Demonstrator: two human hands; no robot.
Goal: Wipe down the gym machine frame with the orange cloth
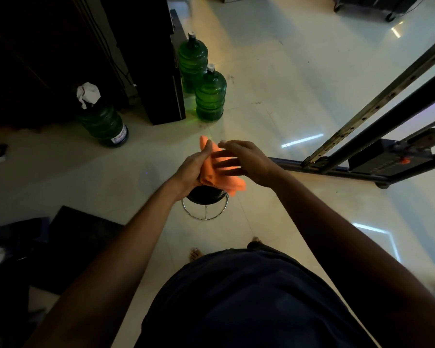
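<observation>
- The crumpled orange microfibre cloth (217, 169) is in the air between both hands, above the small round black-topped stool with a chrome ring base (206, 202), well apart from the dark steel gym machine frame (377, 126) that stands at the right side of the pale tiled floor (274, 84).
- The left hand (195, 169) cups the cloth from below, its grip curled round the bunched fabric with the thumb lying along the top edge. The right hand (246, 160) lies over the cloth with fingers spread and nearly straight; it presses or smooths rather than clasps, and motion blur makes the fingertips hard to read.
- Judged stage: the cloth is being folded or gathered; no wiping of the frame has started.
- Risk: a loose corner hangs down at the right of the bundle. With only the left hand truly holding, the cloth could slip and drop onto the stool or floor.
- Risk: a badly bunched cloth would give a small, lumpy contact patch on the slanted frame bars, leaving streaks.
- Risk: the person is barefoot on glossy tiles; the stool stands directly ahead and the frame's low base bar lies near, so a step toward the machine could catch either.
- Risk: the three green ribbed plastic water jugs (210, 96) stand nearby at the far left, liable to be knocked.
</observation>
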